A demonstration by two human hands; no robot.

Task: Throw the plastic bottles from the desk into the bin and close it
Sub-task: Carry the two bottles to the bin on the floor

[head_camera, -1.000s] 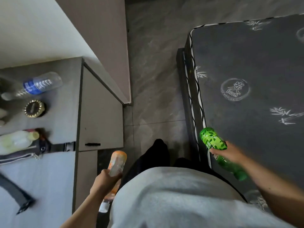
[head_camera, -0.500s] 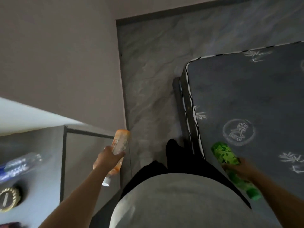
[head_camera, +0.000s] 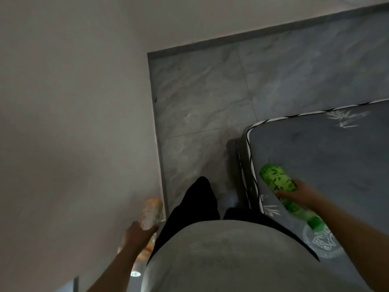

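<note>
My left hand (head_camera: 137,232) is wrapped around an orange-labelled plastic bottle (head_camera: 151,211), held low by my left hip next to the wall. My right hand (head_camera: 301,192) grips a green plastic bottle (head_camera: 277,180) by its middle, over the edge of the dark mattress, cap end pointing back toward my arm. No bin is in view. Of the desk only a sliver (head_camera: 71,285) shows at the bottom left.
A plain wall (head_camera: 73,102) fills the left side. A grey marble-tiled floor (head_camera: 210,102) runs ahead in a narrow strip between the wall and a dark mattress (head_camera: 326,154) with white trim on the right. My dark trouser leg (head_camera: 197,199) is stepping forward.
The view has swung up and away from the desk, which has nearly left the frame with its remaining bottles. More floor and wall show ahead. Both hands still hold their bottles.
</note>
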